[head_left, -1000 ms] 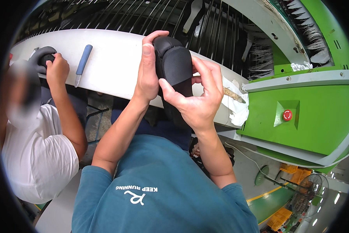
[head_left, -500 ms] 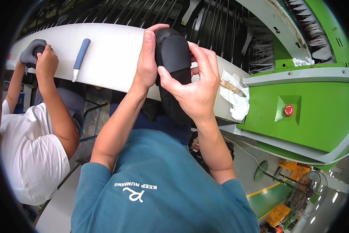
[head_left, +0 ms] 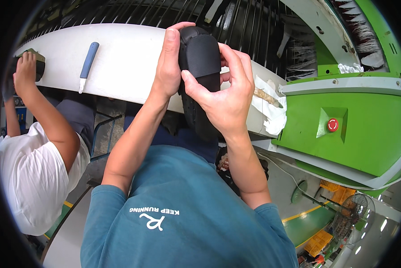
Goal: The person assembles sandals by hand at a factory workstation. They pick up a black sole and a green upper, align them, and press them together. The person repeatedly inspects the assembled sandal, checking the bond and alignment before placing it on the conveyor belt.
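A black shoe (head_left: pixel 200 58) with a wide ribbed band across its upper is held upright between both hands, above the front edge of the white table (head_left: pixel 124 53). My left hand (head_left: pixel 167 67) presses flat along the shoe's left side, its fingers partly hidden behind it. Curved round the right side is my right hand (head_left: pixel 231 89), its thumb resting on the front below the band. The lower part of the shoe hangs toward my lap. To the left of my hands lies a blue-handled knife (head_left: pixel 89 62) with a pale blade.
At far left a co-worker's hand (head_left: pixel 25 71) grips a dark object. White paper (head_left: pixel 272 120) with a brown stick-like piece lies at the table's right end. Beside it stands a green machine (head_left: pixel 365 147) with a red button (head_left: pixel 332 125). Dark metal bars run behind the table.
My hands and the shoe have shifted very slightly upward in view, keeping the same grip. At left, the co-worker's hands have moved farther left, and a different side of their object shows.
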Tool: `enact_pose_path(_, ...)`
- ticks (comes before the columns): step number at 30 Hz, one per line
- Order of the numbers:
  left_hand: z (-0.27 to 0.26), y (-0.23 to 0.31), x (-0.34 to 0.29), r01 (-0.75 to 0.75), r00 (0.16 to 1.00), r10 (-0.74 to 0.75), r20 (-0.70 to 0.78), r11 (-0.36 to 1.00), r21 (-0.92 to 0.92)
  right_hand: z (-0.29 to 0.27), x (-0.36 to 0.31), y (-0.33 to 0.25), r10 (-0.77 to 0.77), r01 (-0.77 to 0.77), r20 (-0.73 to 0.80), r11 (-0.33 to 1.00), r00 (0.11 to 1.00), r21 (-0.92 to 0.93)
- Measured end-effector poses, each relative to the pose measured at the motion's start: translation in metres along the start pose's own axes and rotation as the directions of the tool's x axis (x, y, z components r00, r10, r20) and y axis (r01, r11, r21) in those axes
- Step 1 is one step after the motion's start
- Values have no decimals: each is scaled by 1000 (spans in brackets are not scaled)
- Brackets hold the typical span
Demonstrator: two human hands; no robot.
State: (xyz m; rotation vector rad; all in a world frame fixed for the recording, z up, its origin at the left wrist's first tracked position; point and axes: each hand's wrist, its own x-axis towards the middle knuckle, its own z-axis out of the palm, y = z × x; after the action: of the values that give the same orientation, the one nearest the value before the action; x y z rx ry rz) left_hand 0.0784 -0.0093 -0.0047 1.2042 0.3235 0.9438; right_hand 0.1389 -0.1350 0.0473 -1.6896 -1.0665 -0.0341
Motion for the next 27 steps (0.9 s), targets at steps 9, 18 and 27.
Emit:
enact_pose_path(9, 9, 31, 25, -158, 987, 153, 50, 979, 128, -9, 24, -5, -174, 171, -74, 984, 982, -51)
enact_pose_path(18, 2, 39, 23, -279, 957, 267, 109, 954, 112, -6, 26, -12, -243, 247, -127, 969, 962, 18)
enact_pose_path(27, -3, 47, 24, -304, 950, 270, 156, 913, 271, -13, 20, -15, -205, 209, -97, 978, 974, 30)
